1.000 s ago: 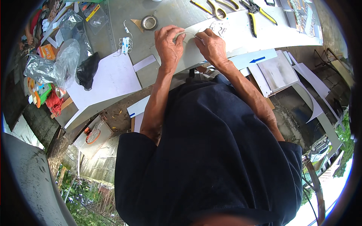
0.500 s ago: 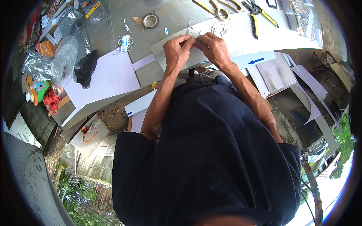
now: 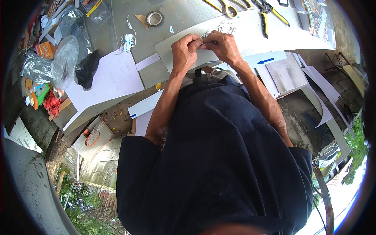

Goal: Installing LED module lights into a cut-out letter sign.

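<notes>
My left hand (image 3: 185, 51) and my right hand (image 3: 223, 47) meet over a pale sheet (image 3: 166, 50) at the table's near edge. Both are closed in a fingertip pinch, and a thin white cord (image 3: 202, 38) shows in a small loop between them. Its ends are mostly hidden by the fingers. To the left lies a coiled bundle of white cord (image 3: 128, 43) with blue-and-white pieces on it. A tiny blue-and-white piece (image 3: 171, 29) rests on the table beyond my left hand.
Behind the hands lie a tape roll (image 3: 149, 18), scissors (image 3: 231, 12) and yellow-handled pliers (image 3: 264, 25). Clear plastic bags (image 3: 66, 58), a black cloth (image 3: 87, 72) and red cord (image 3: 52, 105) crowd the left. White sheets (image 3: 111, 84) overhang the near edge; a grey panel (image 3: 288, 74) sits at right.
The loose cord that stood up above my fingers no longer shows there; a small loop now shows between the fingertips. Both hands stay pinched in nearly the same place, and the view has shifted slightly.
</notes>
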{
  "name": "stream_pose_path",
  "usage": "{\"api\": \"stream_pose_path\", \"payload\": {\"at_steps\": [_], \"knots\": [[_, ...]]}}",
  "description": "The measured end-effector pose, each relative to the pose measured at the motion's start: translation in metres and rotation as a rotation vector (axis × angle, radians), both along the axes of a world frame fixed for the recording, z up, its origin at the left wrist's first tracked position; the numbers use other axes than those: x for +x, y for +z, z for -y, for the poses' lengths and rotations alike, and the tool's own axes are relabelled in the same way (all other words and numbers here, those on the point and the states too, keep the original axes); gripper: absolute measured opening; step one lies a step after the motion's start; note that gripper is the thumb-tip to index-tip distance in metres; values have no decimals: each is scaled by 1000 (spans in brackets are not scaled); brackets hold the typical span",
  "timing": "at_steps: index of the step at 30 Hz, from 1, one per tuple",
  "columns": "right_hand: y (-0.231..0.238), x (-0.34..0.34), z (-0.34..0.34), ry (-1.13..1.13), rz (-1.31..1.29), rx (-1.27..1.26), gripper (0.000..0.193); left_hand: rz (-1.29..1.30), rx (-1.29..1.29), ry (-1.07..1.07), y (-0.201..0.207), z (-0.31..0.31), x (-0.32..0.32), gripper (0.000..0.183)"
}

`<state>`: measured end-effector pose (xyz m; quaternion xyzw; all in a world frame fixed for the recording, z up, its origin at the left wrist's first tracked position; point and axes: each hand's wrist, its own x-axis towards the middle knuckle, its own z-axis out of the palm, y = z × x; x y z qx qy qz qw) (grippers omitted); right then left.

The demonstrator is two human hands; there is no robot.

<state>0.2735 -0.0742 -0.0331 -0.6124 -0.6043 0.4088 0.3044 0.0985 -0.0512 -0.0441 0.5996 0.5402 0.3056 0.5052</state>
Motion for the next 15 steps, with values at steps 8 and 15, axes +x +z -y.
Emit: {"api": "stream_pose_path", "payload": {"at_steps": [8,15], "knots": [[8,7,-3,-8,-46,-84,11,87,-81,12,3,-1,-2,9],[26,34,-37,-354,233,361,15,266,-216,137,6,-1,0,17]]}}
